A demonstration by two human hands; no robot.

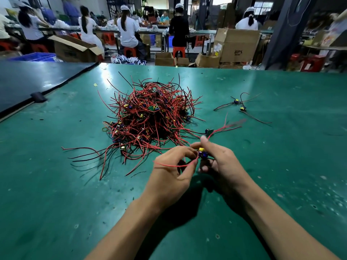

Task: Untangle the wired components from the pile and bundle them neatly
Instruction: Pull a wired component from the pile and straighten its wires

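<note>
A big tangled pile (pixel 150 117) of red and black wires with small yellow and blue components lies mid-table. In front of it, my right hand (pixel 219 162) pinches a small wired component (pixel 202 153), yellow and blue, between thumb and fingers. My left hand (pixel 172 169) pinches the red wire (pixel 169 165) that runs from that component to the left. A second component (pixel 208 131) hangs just beyond my right fingertips, its red wires blurred and fanned to the right. Two separated components (pixel 238 105) with dark wires lie apart at the right.
The green table (pixel 56 203) stretches around the pile, with small debris specks. A dark board (pixel 28 81) with a black clip (pixel 38 97) borders it at the left. Beyond the far edge stand cardboard boxes (pixel 235 45), red stools and several seated workers.
</note>
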